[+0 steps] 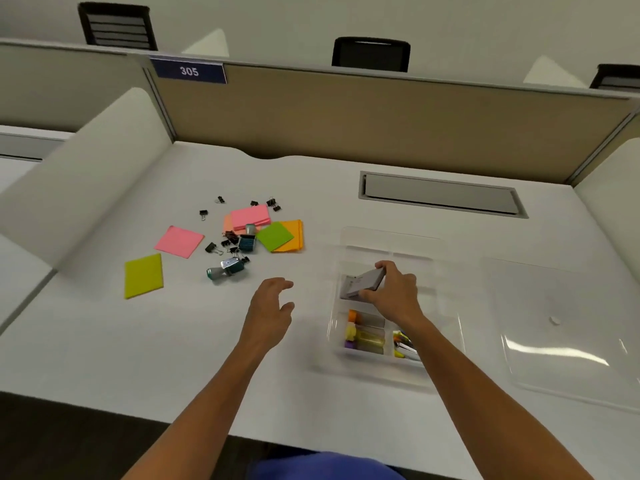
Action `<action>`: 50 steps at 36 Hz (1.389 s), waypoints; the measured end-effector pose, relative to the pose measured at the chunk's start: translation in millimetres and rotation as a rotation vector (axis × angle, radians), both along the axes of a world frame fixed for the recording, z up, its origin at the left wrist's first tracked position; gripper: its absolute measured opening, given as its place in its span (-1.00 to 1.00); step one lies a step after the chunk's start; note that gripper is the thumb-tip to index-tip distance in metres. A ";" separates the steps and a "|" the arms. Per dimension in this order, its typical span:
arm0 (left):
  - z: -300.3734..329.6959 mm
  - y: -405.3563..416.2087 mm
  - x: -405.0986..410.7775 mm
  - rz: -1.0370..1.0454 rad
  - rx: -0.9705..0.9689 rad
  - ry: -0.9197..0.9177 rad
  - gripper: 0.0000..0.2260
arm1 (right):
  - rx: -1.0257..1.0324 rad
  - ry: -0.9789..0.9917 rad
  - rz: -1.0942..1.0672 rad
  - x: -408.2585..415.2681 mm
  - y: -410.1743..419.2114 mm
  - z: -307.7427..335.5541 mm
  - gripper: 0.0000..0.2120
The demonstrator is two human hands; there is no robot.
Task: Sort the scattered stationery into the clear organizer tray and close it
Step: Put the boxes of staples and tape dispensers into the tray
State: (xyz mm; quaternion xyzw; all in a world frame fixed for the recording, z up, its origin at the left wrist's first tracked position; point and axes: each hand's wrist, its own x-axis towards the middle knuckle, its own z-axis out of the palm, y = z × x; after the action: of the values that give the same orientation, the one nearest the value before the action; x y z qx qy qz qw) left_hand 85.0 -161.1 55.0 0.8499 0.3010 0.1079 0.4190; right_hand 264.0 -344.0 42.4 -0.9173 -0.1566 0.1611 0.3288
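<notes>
Highlighters [363, 336] and pens already fill the near compartments of the clear organizer tray [446, 320], lower right of centre, so the grey box [363, 283] that the right hand [393, 292] grips over the middle compartment could catch a divider if let go tilted. Left of it, the left hand [273, 308] hovers with fingers loosely spread, holding nothing. Farther off, binder clips [230, 237], sticky-note pads [249, 216] and staplers [227, 268] lie tangled mid-left; a hasty grab could scatter them, while the lid [568, 327] waits at the right edge.

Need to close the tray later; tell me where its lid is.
The clear lid lies flat on the desk at the right of the head view, just right of the organizer tray.
</notes>
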 end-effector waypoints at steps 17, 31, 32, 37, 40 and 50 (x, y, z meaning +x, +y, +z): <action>-7.8 3.5 -19.8 0.038 0.020 0.021 -0.65 | -0.437 -0.169 0.172 4.5 5.7 5.4 -0.41; -8.3 7.4 -23.5 0.041 0.020 0.021 -0.67 | -0.518 -0.127 0.582 -10.2 29.1 4.8 -0.40; -8.1 7.4 -24.0 0.045 0.013 0.019 -0.68 | -0.542 -0.142 0.597 -10.6 30.7 3.7 -0.37; -8.0 8.0 -27.3 0.054 -0.013 0.010 -0.70 | -0.572 -0.181 0.634 -8.0 34.2 3.0 -0.34; -9.1 9.3 -28.8 0.062 -0.018 0.018 -0.70 | -0.585 -0.182 0.627 -7.0 32.3 3.9 -0.34; -10.0 16.8 -28.7 0.082 -0.017 0.022 -0.71 | -0.573 -0.199 0.579 -9.9 34.7 9.7 -0.37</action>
State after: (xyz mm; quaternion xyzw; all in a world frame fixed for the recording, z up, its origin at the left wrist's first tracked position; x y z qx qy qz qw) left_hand 56.2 -144.3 45.0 0.8343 0.3411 0.1133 0.4180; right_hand 254.0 -309.2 52.0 -0.9008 -0.3880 0.1945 -0.0153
